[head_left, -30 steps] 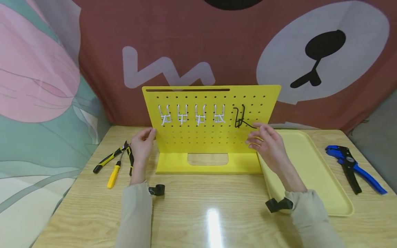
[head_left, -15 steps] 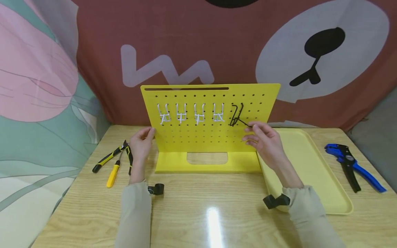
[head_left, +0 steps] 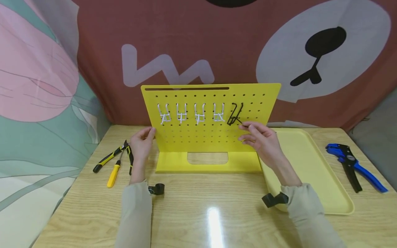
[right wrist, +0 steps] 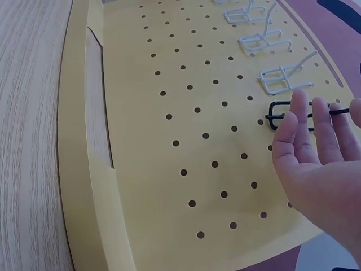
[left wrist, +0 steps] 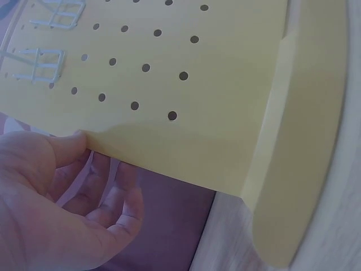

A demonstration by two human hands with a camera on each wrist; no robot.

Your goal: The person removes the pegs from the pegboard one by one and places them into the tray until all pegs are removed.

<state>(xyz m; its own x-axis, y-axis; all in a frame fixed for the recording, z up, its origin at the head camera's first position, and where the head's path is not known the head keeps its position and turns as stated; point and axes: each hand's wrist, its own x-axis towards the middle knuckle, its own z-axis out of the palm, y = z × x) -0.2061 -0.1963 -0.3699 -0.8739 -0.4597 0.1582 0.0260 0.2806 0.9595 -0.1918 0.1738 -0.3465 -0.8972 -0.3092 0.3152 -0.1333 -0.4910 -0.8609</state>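
A yellow pegboard (head_left: 198, 146) stands upright on its own base. White wire hooks (head_left: 182, 113) hang on it in a row, several of them, and a black wire hook (head_left: 232, 119) sits slanted at the row's right end. My right hand (head_left: 263, 139) pinches the black hook's protruding rod between thumb and index finger. In the right wrist view, its other fingers extend beside the hook's frame, partly hiding it. My left hand (head_left: 141, 144) holds the board's left edge, with the thumb (left wrist: 70, 148) on the front and the fingers behind it.
Left of the board lie yellow-and-black pliers (head_left: 108, 160) and a yellow-handled screwdriver (head_left: 113, 175). At right, a pale yellow tray (head_left: 335, 186) reaches up to the board's base. Beyond it lies a blue-and-black wire stripper (head_left: 350, 163). A patterned cloth (head_left: 198, 38) hangs behind.
My right hand has moved left and taken the rod of the black hook between its fingers. The hook's lower end has swung left, so it now slants. My left hand has stayed on the edge.
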